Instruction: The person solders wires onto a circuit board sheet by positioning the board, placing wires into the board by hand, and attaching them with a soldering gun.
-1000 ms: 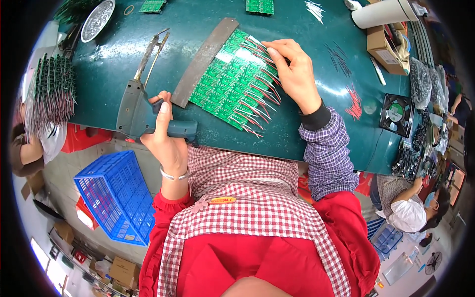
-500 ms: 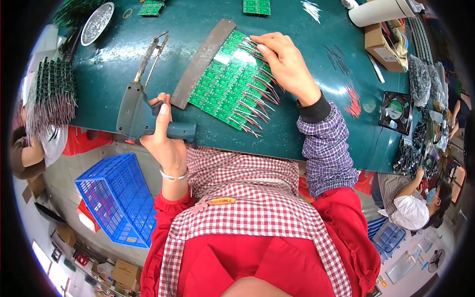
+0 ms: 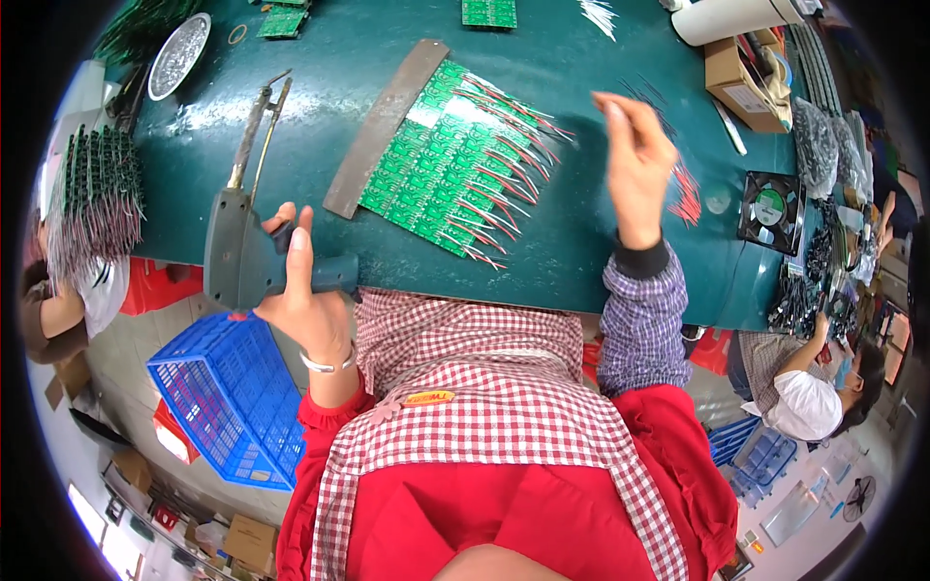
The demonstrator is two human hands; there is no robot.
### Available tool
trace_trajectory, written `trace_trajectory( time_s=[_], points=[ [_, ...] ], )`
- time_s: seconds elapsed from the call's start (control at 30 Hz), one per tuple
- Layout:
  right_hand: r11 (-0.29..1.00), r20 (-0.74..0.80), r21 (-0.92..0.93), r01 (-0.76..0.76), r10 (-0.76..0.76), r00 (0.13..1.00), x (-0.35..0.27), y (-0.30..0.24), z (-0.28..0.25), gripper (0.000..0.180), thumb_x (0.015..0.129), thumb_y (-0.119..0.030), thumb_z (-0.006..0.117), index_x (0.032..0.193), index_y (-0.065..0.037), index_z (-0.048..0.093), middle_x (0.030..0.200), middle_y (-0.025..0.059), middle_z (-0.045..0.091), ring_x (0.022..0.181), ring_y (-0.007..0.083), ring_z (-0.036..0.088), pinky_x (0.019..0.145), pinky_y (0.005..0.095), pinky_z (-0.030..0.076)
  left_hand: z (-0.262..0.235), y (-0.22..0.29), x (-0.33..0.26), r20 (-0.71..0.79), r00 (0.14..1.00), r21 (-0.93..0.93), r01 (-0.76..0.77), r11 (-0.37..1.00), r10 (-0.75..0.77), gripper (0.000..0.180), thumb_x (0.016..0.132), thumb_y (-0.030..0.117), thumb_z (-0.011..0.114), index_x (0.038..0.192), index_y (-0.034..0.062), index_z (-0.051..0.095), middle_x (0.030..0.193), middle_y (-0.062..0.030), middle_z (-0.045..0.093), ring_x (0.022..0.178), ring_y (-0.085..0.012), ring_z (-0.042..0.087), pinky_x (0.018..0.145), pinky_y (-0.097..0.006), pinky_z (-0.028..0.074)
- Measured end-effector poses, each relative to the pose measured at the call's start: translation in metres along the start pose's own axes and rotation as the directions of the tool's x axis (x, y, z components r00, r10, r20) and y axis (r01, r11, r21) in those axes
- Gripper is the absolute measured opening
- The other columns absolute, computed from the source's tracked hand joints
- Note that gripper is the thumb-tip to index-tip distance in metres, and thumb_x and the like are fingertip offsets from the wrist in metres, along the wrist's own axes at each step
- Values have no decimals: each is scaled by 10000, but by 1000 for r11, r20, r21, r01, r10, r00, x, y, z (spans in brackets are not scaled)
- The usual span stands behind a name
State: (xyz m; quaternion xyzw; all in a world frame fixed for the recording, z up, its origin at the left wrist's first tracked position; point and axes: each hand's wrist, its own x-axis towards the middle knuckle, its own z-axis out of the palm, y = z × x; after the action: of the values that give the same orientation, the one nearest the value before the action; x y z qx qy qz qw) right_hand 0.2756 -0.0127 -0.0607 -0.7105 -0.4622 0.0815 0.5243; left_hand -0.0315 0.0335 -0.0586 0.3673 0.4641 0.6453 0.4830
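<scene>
Lifted off the boards since the earlier frames, the right hand (image 3: 635, 160) now hangs above the bench (image 3: 581, 242) at about 2 o'clock, fingers drawn loosely together; whether they pinch anything I cannot tell. Nearest, at 8 o'clock, the left hand (image 3: 305, 295) is closed around the grip of the grey soldering gun (image 3: 242, 257), thumb up along its side, just as before; the gun's two long prongs point toward 11 o'clock over the bench edge. Beyond, at centre, the green boards (image 3: 436, 160) lie flat in a slanted block with red and white leads fanning toward 3 o'clock, a grey metal bar (image 3: 383, 126) touching their left edge. Loose red wires (image 3: 686, 194) lie just right of the raised hand. Below the bench at 8 o'clock sits a blue basket (image 3: 228, 397).
</scene>
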Motion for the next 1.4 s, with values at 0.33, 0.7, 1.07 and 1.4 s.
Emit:
trace_trajectory(
  time_s=[0.33, 0.7, 1.07, 1.4],
  points=[
    [865, -274, -491, -106, -38, 961, -83, 34, -105, 58, 819, -14, 721, 851, 0, 675, 875, 84, 651, 814, 216, 607, 746, 319, 487, 12, 22, -23, 241, 970, 159, -25, 987, -15, 384, 834, -70, 618, 1205, -65, 520, 1090, -209, 624, 586, -111, 515, 489, -235, 409],
    [943, -81, -293, 158, -189, 979, -41, -5, -50, 86, 798, -6, 702, 875, -44, 700, 921, 91, 656, 892, 256, 602, 791, 342, 480, 10, 30, -40, 234, 972, 177, -22, 984, -20, 439, 805, -86, 642, 1222, -37, 517, 1110, -228, 622, 590, -111, 522, 495, -229, 415],
    [857, 278, -207, 473, -412, 868, 20, -24, 44, 324, 795, 60, 581, 1020, -132, 712, 1155, 90, 600, 1105, 315, 511, 900, 410, 437, -4, 31, -37, 171, 985, 155, -12, 988, -15, 500, 800, -110, 629, 1274, -28, 494, 1126, -230, 619, 606, -124, 542, 494, -246, 446],
    [838, 384, -290, 462, -340, 858, 9, -34, 66, 449, 735, 102, 532, 1025, -176, 732, 1329, 124, 512, 1248, 345, 419, 1016, 469, 339, -9, 26, -27, 155, 988, 135, -4, 991, -17, 509, 796, -121, 657, 1279, -54, 509, 1124, -191, 637, 647, -123, 580, 490, -244, 466]
  ],
)
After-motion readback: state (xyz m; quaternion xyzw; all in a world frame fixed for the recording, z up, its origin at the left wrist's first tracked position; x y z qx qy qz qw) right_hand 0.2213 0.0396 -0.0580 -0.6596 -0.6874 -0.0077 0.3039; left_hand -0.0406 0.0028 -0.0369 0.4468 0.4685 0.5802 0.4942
